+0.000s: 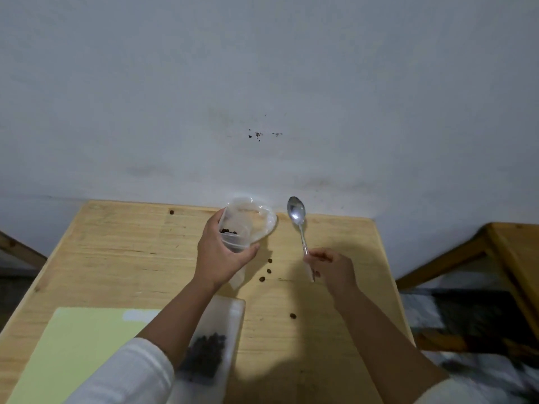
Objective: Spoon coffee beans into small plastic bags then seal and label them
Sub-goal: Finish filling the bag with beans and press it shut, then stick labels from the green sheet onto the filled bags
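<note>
In the head view, the left hand is gripping a clear container of few coffee beans with a thin, limp plastic bag, far on the surface. The right hand is pinching the stiff, light spoon by its handle end; the bag probably needs holding at its rim.

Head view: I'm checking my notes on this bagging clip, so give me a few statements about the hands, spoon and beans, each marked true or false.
1. The left hand grips a clear container with a few beans inside. True.
2. The spoon is heaped with beans. False: its bowl is empty.
3. The right hand holds the spoon by its handle. True.
4. No beans lie on the table. False: several loose beans lie between the hands.
5. A bag of beans lies below the left forearm. True.
</note>
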`<action>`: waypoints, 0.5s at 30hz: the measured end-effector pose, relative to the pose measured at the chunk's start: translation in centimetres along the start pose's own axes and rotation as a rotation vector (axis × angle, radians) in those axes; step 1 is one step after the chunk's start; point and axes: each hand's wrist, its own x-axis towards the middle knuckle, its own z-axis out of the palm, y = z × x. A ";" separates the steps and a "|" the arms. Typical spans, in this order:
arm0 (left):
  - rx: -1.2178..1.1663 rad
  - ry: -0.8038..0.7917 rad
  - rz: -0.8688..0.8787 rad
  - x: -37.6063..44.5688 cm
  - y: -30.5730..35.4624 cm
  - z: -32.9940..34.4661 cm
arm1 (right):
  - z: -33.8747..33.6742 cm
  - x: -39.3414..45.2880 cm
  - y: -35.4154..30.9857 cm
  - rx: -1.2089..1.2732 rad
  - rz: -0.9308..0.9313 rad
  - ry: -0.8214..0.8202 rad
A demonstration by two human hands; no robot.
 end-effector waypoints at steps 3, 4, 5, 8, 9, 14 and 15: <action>-0.002 -0.016 -0.008 -0.8 0.3 0.4 | -0.7 1.2 2.5 0.030 0.117 0.110; 0.000 -0.019 -0.009 -1.1 0.4 0.5 | -0.8 1.7 3.1 0.024 0.143 0.142; 0.004 -0.020 -0.011 -1.4 0.4 0.6 | -0.9 2.1 3.5 0.007 0.162 0.169; 0.009 -0.027 -0.018 -2.2 0.3 1.1 | -1.1 3.2 4.1 -0.079 0.185 0.200; 0.005 -0.030 -0.024 -2.4 0.2 1.2 | -1.0 3.6 4.2 -0.111 0.185 0.201; 0.006 -0.045 -0.043 -2.9 0.2 1.6 | -0.1 5.2 4.5 -0.246 0.159 0.215; 0.007 -0.047 -0.045 -2.9 0.2 1.6 | 0.1 5.5 4.6 -0.270 0.145 0.223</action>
